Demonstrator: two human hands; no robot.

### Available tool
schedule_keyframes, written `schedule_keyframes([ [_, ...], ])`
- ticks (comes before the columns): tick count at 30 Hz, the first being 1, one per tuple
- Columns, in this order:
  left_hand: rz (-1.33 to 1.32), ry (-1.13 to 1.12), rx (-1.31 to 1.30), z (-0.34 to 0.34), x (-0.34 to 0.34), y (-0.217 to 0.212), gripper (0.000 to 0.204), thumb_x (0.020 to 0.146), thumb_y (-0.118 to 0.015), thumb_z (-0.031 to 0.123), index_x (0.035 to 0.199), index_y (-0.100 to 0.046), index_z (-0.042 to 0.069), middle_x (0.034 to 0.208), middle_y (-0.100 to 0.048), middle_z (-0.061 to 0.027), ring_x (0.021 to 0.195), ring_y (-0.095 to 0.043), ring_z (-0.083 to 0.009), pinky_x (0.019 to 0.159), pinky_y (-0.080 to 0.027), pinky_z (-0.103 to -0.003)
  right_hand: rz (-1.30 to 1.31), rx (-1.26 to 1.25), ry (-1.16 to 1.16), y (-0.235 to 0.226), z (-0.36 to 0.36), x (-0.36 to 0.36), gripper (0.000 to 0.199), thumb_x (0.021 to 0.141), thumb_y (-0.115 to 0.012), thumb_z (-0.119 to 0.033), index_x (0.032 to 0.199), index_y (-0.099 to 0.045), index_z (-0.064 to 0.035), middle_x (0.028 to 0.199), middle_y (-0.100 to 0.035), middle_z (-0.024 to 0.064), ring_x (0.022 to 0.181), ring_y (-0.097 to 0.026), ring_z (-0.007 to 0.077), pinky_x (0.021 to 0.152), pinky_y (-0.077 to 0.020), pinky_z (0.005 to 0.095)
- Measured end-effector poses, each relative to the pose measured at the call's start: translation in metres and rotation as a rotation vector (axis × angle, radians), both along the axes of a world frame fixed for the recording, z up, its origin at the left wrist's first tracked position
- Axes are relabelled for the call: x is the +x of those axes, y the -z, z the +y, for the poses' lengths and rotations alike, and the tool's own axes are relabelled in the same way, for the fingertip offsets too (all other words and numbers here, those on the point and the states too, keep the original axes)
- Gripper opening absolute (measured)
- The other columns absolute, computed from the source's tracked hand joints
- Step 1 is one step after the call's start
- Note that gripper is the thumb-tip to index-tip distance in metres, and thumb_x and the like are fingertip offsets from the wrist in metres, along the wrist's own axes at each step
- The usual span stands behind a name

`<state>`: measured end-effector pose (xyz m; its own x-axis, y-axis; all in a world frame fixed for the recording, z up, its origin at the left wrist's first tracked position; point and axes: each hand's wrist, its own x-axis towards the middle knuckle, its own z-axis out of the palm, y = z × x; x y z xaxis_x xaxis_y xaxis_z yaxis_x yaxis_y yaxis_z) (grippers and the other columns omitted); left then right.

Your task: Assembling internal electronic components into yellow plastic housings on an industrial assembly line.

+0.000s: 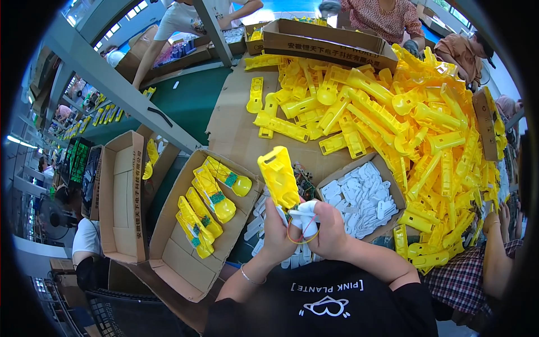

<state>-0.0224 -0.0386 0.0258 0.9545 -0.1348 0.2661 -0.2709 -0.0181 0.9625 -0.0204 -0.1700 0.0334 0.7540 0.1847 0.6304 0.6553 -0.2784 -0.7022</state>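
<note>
Upright in front of me is a long yellow plastic shell (279, 175), its lower end gripped by my left hand (278, 233). My right hand (329, 231) is closed at that same lower end, with white coverings on some fingertips. Whatever its fingers pinch there is hidden. Thin red and yellow wires (296, 240) loop down between the two hands. Left of them, an open cardboard tray (185, 275) holds several yellow shells (209, 194) fitted with green circuit boards and wires. Beside my right hand stands a cardboard box (379, 226) of flat white plastic pieces (359, 196).
A large heap of yellow shells (387, 112) covers the right and far side. Another cardboard box (126, 196) stands at the left, near a grey metal post (129, 95) and a green belt (185, 104). Co-workers (387, 19) sit across and at the right.
</note>
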Motion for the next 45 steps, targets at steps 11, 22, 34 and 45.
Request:
schedule_keyframes([
  [11, 0.120, 0.140, 0.283, 0.024, -0.016, 0.025, 0.068, 0.076, -0.060, 0.004, 0.133, -0.023, -0.001, 0.111, -0.053, -0.0156, 0.101, -0.054, -0.0215, 0.087, -0.042, -0.031, -0.131, -0.684, 0.144, -0.047, -0.025, 0.043, 0.041, 0.063, -0.054, 0.004, 0.103, -0.049, 0.0008, 0.098, -0.050, 0.0158, 0.084, -0.051, 0.0305, 0.068, -0.0422, 0.0380],
  [22, 0.616, 0.518, -0.541, 0.036, -0.029, -0.004, 0.071, 0.070, -0.066, 0.002, 0.131, -0.030, 0.001, 0.108, -0.053, -0.0078, 0.088, -0.057, -0.0150, 0.077, -0.048, -0.030, -0.018, -0.258, -0.116, -0.002, -0.029, 0.064, 0.030, 0.068, -0.062, -0.001, 0.097, -0.057, -0.0010, 0.078, -0.062, 0.0119, 0.072, -0.062, 0.0279, 0.063, -0.0484, 0.0330],
  [34, 0.496, 0.416, -0.391, 0.040, -0.022, 0.016, 0.057, 0.069, -0.071, 0.008, 0.119, -0.044, 0.001, 0.096, -0.057, -0.0063, 0.080, -0.058, -0.0134, 0.073, -0.048, -0.028, 0.553, 0.295, -0.514, 0.010, -0.029, 0.041, 0.045, 0.077, -0.067, -0.006, 0.117, -0.045, -0.0011, 0.107, -0.056, 0.0077, 0.099, -0.056, 0.0163, 0.086, -0.0451, 0.0309],
  [45, 0.117, -0.839, 0.484, 0.167, 0.013, 0.047, 0.058, 0.074, -0.059, 0.003, 0.126, -0.033, -0.001, 0.117, -0.042, -0.0182, 0.103, -0.048, -0.0271, 0.091, -0.037, -0.040, 0.313, -1.067, 0.694, 0.049, -0.086, 0.116, 0.054, 0.063, -0.072, -0.013, 0.109, -0.047, 0.0006, 0.094, -0.048, 0.0172, 0.079, -0.057, 0.0320, 0.066, -0.0501, 0.0372],
])
